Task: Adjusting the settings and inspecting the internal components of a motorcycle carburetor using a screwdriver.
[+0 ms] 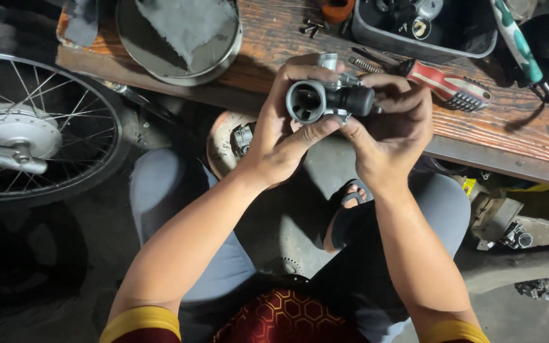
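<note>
Carburetor: a small grey metal carburetor (325,98) with a round open bore facing the camera and a dark cap on its right side; held up in the air between both hands, just in front of the table edge and above the person's knees.
Left hand: the left hand (281,136) wraps the carburetor from the left and below, fingers curled over its top, thumb pressed up under the bore; clamped on it.
Right hand: the right hand (392,130) grips the dark-capped side, thumb meeting the left thumb under the body, fingers folded over the top; also clamped on the carburetor.
Table: a worn reddish wooden table (478,127) runs across the top of the view.
On the table: a red-and-white handled tool (449,86) just behind the right hand, a coil spring (365,65), a round metal pan (179,38) with a grey rag in it, a dark tray of parts (427,28), a green-and-white handled screwdriver (517,44).
Left of the person: a spoked wheel (36,127) with its hub.
Floor: a sandalled foot (351,197) and loose metal parts (541,289) at right.
</note>
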